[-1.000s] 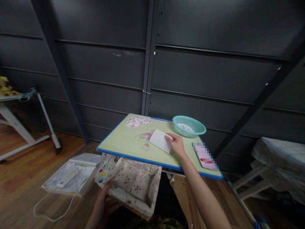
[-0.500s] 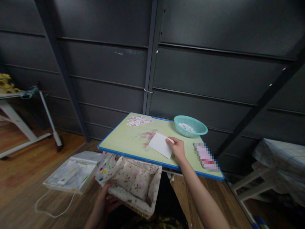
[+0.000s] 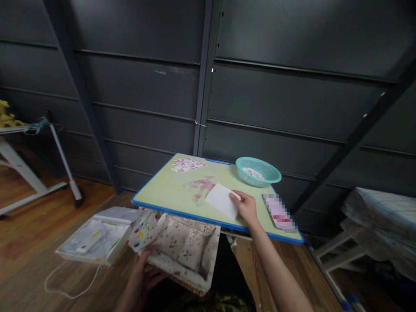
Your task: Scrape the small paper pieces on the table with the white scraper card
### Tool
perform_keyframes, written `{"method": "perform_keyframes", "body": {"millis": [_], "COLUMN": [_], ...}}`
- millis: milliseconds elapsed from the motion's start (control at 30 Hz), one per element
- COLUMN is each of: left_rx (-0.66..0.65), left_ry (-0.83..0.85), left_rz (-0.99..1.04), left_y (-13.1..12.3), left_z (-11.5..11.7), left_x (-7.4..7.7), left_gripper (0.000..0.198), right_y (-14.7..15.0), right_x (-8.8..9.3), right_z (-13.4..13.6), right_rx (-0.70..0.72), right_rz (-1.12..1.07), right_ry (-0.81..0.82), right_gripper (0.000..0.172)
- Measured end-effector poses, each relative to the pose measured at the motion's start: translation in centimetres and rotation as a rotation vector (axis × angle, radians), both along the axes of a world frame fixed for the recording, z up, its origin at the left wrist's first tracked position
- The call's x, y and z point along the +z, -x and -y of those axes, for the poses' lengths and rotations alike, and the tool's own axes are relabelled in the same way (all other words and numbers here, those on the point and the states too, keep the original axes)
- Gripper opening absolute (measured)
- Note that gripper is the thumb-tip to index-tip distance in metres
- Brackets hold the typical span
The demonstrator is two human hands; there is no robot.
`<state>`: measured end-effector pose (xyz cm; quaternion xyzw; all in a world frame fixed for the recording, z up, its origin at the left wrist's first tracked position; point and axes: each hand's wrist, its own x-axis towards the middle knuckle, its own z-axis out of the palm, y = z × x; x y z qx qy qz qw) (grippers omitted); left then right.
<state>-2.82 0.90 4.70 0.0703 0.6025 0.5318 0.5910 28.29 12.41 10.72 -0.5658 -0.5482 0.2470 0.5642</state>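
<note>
My left hand [image 3: 146, 271] grips the near left edge of a cloth-lined basket [image 3: 185, 247], which is tilted below the table's front edge. A white card [image 3: 222, 200] is pinched in my right hand [image 3: 243, 206], low over the yellow table [image 3: 162, 186] with its blue rim. Left of the card lies a pinkish smear of fine bits [image 3: 202, 184]. A pile of small white and pink pieces [image 3: 187, 164] lies at the table's back left. More white pieces sit in a turquoise bowl [image 3: 258, 171] at the back right.
A blurred-out flat pink object [image 3: 279, 213] lies at the table's right. An open white box [image 3: 94, 242] with a cable is on the floor at left. Behind stands a dark panel wall [image 3: 146, 82]. A covered table [image 3: 383, 225] is at right.
My right hand has moved slightly right with the card, which has turned a little. The view has shifted slightly; the basket stays in my left hand.
</note>
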Motion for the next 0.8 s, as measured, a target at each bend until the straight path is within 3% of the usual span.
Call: {"method": "perform_keyframes", "body": {"millis": [100,300,433,667,800], "left_rx": [-0.018,-0.019,-0.001,0.004,0.004], "left_ry": [-0.007,-0.012,-0.015,0.005,-0.003], "left_rz": [-0.047,-0.066,-0.066,-0.067,-0.065], "left_y": [-0.1,-0.3,-0.3,-0.2,-0.2], "left_z": [0.1,0.3,0.1,0.1,0.2], "left_x": [0.3,0.8,0.6,0.8,1.0], "left_gripper": [0.063,0.063,0.063,0.064,0.065], "right_y": [0.9,1.5,2.1,2.5,3.6], "right_x": [-0.1,0.0,0.3,0.1,-0.1], "right_z": [0.0,0.2,0.7,0.0,0.3], "right_rx": [0.084,0.064,0.176,0.085,0.191], "right_rz": [-0.013,-0.062,-0.047,-0.034,-0.067], "right_ry": [0.029,0.004,0.043,-0.014,0.038], "right_gripper": [0.042,0.04,0.037,0.04,0.037]}}
